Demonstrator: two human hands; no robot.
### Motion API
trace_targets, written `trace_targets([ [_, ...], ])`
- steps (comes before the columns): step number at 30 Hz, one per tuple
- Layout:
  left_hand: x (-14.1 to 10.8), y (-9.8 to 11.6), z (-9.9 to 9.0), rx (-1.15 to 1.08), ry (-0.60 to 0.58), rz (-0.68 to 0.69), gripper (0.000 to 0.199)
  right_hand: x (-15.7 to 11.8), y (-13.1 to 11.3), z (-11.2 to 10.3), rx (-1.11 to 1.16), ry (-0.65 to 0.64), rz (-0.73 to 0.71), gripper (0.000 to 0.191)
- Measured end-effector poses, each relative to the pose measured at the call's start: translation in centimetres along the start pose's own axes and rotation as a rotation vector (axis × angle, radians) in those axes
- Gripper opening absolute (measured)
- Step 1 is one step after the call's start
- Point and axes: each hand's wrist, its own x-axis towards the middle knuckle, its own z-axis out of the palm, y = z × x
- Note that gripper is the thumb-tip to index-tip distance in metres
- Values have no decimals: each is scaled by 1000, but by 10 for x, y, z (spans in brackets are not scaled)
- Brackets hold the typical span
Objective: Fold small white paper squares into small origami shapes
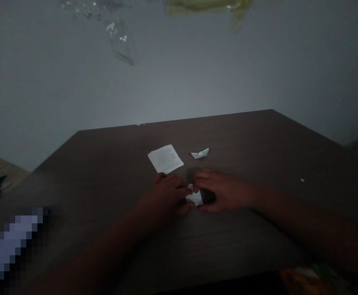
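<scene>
Between my two hands a small folded piece of printed paper (pixel 194 198) lies on the dark wooden table (pixel 243 246). My left hand (pixel 171 194) has its fingers and thumb closed on the paper's left side. From the right, my right hand (pixel 217 188) touches the paper with curled fingers near its top edge and the thumb near its lower corner. Just beyond the left hand lies a stack of square printed paper sheets (pixel 165 159). A small folded paper boat (pixel 200 153) stands past the right hand.
At the lower left is a pixelated, flat, light-coloured object (pixel 12 246). A tiny white scrap (pixel 302 180) lies on the right side of the table. The table's far edge meets a grey wall (pixel 179 82), with clear plastic (pixel 120 41) and yellow material (pixel 206 6) hanging above.
</scene>
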Motion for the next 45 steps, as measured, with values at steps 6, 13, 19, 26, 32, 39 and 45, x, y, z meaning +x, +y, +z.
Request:
trace_targets([
  [6,3,0,-2,68,35,46,10,-2,-9,-2,-124,-53,-56,24],
  [13,6,10,-12,30,82,-21,11,-3,-2,-2,-238,127,-190,16],
  [19,3,18,-12,-1,233,27,14,-3,-7,0,-328,262,-211,23],
  [26,4,14,-7,11,322,55,18,2,-14,7,-27,429,-130,15],
  [32,4,17,-7,-45,149,-49,15,1,-12,15,89,493,-28,10],
  [39,2,18,-5,-104,285,-19,16,4,-11,14,16,430,-137,13],
  [45,3,19,-5,-72,370,27,19,4,-18,16,26,510,-97,16],
])
